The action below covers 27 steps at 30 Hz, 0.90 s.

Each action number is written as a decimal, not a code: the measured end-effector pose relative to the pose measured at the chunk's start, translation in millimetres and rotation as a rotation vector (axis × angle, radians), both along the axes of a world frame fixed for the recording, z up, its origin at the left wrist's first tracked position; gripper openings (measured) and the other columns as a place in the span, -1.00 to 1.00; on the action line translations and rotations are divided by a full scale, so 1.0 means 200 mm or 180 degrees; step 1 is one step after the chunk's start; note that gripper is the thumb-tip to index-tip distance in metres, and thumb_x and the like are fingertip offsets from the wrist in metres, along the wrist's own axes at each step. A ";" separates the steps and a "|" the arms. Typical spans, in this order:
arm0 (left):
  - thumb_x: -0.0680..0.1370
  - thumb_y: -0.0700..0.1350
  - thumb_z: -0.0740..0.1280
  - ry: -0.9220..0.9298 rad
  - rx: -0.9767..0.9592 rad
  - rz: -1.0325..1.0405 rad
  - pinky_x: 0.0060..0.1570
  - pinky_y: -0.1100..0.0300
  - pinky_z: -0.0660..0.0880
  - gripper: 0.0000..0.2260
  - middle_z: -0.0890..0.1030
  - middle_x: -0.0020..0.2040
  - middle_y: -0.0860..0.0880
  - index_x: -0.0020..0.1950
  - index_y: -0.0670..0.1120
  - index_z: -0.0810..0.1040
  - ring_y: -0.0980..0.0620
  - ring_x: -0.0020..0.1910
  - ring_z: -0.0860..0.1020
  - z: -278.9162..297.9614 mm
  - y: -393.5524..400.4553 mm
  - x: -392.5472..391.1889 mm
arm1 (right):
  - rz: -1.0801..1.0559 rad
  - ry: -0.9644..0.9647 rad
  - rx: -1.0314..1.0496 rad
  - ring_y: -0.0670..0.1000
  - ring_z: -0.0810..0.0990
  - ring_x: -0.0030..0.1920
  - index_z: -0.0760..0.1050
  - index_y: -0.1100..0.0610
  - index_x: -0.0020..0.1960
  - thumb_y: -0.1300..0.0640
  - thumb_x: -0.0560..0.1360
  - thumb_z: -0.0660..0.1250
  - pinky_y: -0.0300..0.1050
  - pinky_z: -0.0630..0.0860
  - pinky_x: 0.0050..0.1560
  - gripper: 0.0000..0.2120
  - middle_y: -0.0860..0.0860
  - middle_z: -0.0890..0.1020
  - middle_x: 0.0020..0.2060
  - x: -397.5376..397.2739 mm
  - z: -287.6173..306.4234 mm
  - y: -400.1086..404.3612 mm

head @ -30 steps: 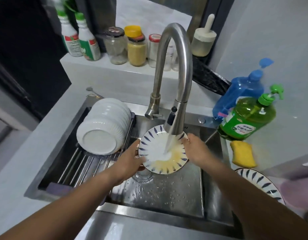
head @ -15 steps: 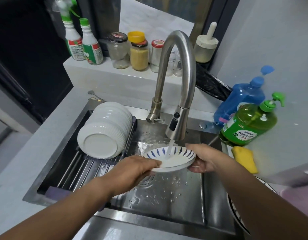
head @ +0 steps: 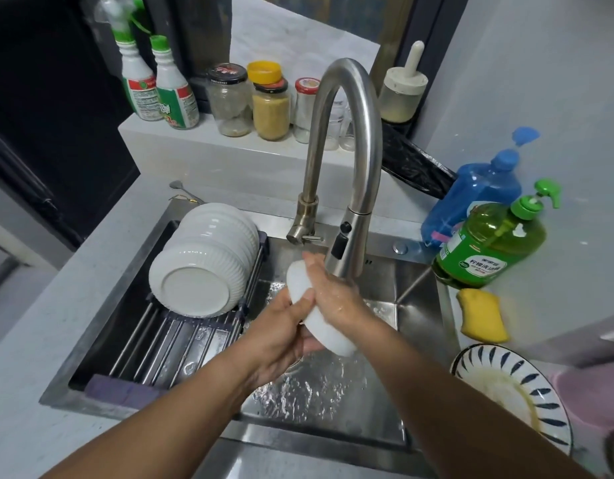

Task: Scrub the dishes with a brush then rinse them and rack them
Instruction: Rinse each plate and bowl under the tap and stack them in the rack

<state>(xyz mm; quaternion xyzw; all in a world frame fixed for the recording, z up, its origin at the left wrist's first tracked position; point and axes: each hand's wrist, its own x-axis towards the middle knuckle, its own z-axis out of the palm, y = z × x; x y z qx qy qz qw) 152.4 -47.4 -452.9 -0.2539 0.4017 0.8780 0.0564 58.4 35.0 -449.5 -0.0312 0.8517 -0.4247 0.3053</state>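
Both hands hold one small white ceramic dish [head: 321,318] over the brushed stainless-steel sink basin [head: 385,340], directly below the spray head of the curved matte-steel gooseneck tap [head: 347,167]. The dish is turned on edge with its plain, glossy underside facing the camera; its patterned face is not visible. The left hand [head: 281,337] is closed around the lower left rim, thumb pressed on the white underside and fingers wrapped behind. The right hand [head: 333,295] lies over the upper right of the dish, fingers curled across its back, skin wet and shiny. Water ripples over the basin floor beneath the dish. At the left of the sink, a dark-framed rack of parallel steel rods [head: 160,333] spans the basin and carries a stack of white ribbed ceramic bowls [head: 201,267] lying on their side, smooth foot ring toward the camera. On the pale grey counter to the right stand a translucent green pump bottle of detergent [head: 488,247] and a blue pump bottle [head: 478,198] behind it, with a yellow sponge [head: 481,316] of rounded shape just in front. Nearer the camera, a round white plate with dark blue leaf strokes around its rim [head: 513,392] lies on the counter, smeared with yellowish residue.
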 end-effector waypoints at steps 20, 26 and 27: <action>0.65 -0.19 0.34 0.0211 0.0393 -0.0243 0.23 -0.26 0.54 -0.57 0.53 0.40 -0.31 0.52 -0.13 0.38 -0.29 0.37 0.51 -0.05 -0.16 0.09 | -0.2060 -0.1671 -0.1353 0.36 0.68 0.06 0.67 0.01 0.16 -0.46 0.22 0.40 0.47 0.52 0.14 -0.29 0.18 0.73 0.04 -0.05 -0.43 0.15; 0.46 -0.52 0.39 0.0106 -0.0049 -0.0188 0.20 -0.35 0.54 -0.40 0.65 0.25 -0.26 0.45 -0.17 0.41 -0.28 0.22 0.64 -0.07 -0.05 0.10 | -0.1930 -0.1572 -0.1287 0.33 0.66 0.09 0.65 0.07 0.10 -0.43 0.34 0.35 0.38 0.54 0.19 -0.38 0.19 0.72 0.03 -0.05 -0.40 0.10; 0.46 -0.50 0.42 0.0101 -0.0243 -0.0449 0.23 -0.36 0.52 -0.39 0.64 0.26 -0.25 0.46 -0.14 0.42 -0.27 0.24 0.63 -0.07 -0.09 0.09 | -0.1791 -0.1434 -0.0982 0.34 0.63 0.11 0.65 0.07 0.05 -0.43 0.34 0.33 0.37 0.53 0.20 -0.39 0.20 0.70 0.07 -0.09 -0.39 0.10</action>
